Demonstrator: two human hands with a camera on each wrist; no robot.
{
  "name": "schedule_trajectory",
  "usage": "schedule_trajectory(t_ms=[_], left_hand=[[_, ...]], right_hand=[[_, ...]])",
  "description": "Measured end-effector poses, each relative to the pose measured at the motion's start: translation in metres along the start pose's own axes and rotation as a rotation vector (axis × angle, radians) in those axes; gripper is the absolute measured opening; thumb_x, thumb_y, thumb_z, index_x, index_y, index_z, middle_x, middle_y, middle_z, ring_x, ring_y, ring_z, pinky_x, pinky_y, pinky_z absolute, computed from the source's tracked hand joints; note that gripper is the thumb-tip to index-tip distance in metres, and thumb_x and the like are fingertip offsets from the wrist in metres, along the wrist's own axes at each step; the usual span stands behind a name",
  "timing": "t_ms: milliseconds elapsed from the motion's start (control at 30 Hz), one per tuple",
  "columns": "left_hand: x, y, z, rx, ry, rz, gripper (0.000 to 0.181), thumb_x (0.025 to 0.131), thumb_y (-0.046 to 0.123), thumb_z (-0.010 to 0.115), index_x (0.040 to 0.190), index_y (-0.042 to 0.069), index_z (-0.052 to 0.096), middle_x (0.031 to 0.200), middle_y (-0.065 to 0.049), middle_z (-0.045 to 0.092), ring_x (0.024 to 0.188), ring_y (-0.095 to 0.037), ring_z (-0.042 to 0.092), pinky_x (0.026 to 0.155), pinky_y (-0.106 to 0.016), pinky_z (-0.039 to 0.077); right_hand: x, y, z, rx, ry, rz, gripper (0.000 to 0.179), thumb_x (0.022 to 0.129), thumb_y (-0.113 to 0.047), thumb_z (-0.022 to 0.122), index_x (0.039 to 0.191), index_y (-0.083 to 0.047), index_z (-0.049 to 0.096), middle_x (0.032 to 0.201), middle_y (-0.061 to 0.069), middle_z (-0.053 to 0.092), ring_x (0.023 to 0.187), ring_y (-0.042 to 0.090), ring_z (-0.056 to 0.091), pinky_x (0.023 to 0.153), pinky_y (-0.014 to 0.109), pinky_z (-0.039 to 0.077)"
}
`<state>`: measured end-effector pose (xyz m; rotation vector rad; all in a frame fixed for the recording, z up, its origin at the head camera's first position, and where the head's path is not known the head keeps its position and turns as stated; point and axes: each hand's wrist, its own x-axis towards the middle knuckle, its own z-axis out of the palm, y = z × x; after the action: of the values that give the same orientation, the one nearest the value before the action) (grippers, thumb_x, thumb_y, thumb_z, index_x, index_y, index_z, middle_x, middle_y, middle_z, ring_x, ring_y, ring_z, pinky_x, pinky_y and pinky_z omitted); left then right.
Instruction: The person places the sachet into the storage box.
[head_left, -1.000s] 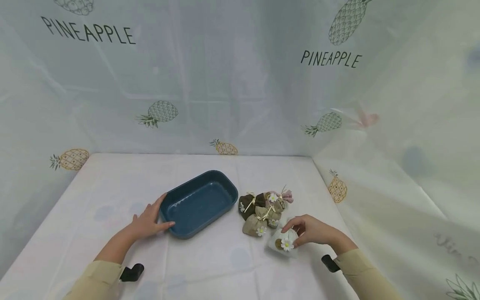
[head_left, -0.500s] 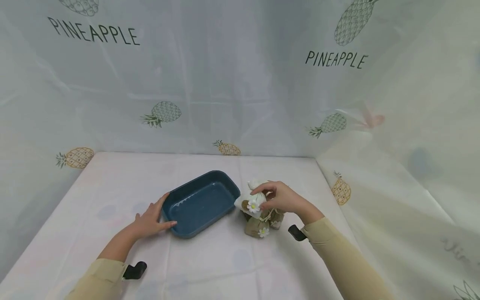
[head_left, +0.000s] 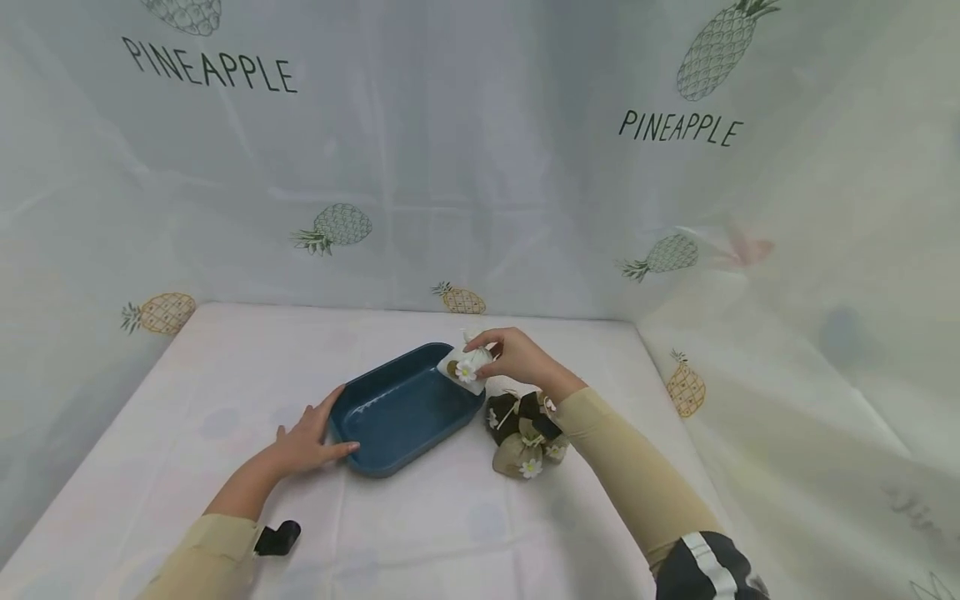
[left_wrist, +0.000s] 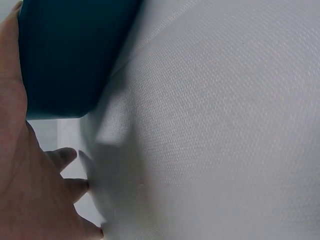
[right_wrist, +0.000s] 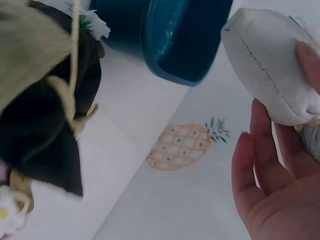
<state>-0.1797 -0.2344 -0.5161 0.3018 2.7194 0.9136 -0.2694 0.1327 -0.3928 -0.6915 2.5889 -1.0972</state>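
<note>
My right hand (head_left: 517, 357) pinches a small white drawstring pouch (head_left: 463, 372) by its upper part, with a white daisy on its front. It hangs over the right rear corner of a blue rectangular dish (head_left: 397, 421). In the right wrist view, the plump pale body of the pouch (right_wrist: 267, 62) sits between thumb and fingers. My left hand (head_left: 303, 443) rests at the dish's left end, fingers spread and thumb along its near side. The left wrist view has the thumb against the dish wall (left_wrist: 70, 60), the other fingers apart from it.
Right of the dish, several flower-trimmed pouches huddle together, among them a dark brown one (head_left: 501, 418) and a beige one (head_left: 514, 457). The right forearm partly covers them. A white cloth (head_left: 420, 533) covers the table, and a pineapple-print curtain (head_left: 465, 167) rises behind.
My right hand has carried the white pouch from the table at the near right, up over the other pouches, leftward to the dish's far corner. The left hand has stayed at the dish.
</note>
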Motion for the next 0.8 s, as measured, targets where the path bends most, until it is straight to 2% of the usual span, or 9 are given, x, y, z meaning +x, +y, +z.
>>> schedule_trajectory(t_ms=[133, 400, 633, 800], left_hand=[[0.000, 0.002, -0.003, -0.011, 0.006, 0.011, 0.107, 0.083, 0.058, 0.069, 0.156, 0.016, 0.003, 0.154, -0.035, 0.013, 0.136, -0.063, 0.005, 0.089, -0.086, 0.000], [0.000, 0.002, -0.005, -0.014, -0.002, 0.021, 0.108, 0.083, 0.056, 0.070, 0.156, 0.013, 0.004, 0.154, -0.035, 0.014, 0.134, -0.064, 0.006, 0.087, -0.087, 0.000], [0.002, 0.001, -0.004, -0.006, 0.004, 0.014, 0.107, 0.083, 0.055, 0.070, 0.156, 0.013, 0.005, 0.153, -0.036, 0.015, 0.135, -0.064, 0.008, 0.088, -0.087, 0.000], [0.002, 0.000, -0.003, -0.009, 0.010, 0.018, 0.105, 0.084, 0.052, 0.071, 0.156, 0.012, 0.005, 0.153, -0.036, 0.016, 0.135, -0.064, 0.008, 0.088, -0.087, 0.001]], right_hand=[[0.020, 0.000, 0.006, -0.006, 0.010, 0.028, 0.040, 0.077, -0.003, 0.082, 0.114, -0.016, 0.073, 0.123, 0.002, 0.062, 0.089, 0.025, 0.060, 0.066, 0.028, 0.052], [0.049, 0.014, 0.024, -0.071, 0.010, 0.055, 0.039, 0.076, -0.007, 0.084, 0.111, -0.018, 0.074, 0.127, 0.001, 0.061, 0.087, 0.017, 0.060, 0.068, 0.027, 0.052], [0.064, 0.019, 0.036, -0.166, -0.027, 0.044, 0.038, 0.074, -0.005, 0.085, 0.109, -0.016, 0.074, 0.128, 0.004, 0.061, 0.097, 0.018, 0.061, 0.077, 0.027, 0.053], [0.070, 0.022, 0.045, -0.207, -0.008, 0.023, 0.037, 0.073, -0.005, 0.085, 0.107, -0.016, 0.075, 0.125, 0.004, 0.061, 0.097, 0.016, 0.059, 0.080, 0.026, 0.051]])
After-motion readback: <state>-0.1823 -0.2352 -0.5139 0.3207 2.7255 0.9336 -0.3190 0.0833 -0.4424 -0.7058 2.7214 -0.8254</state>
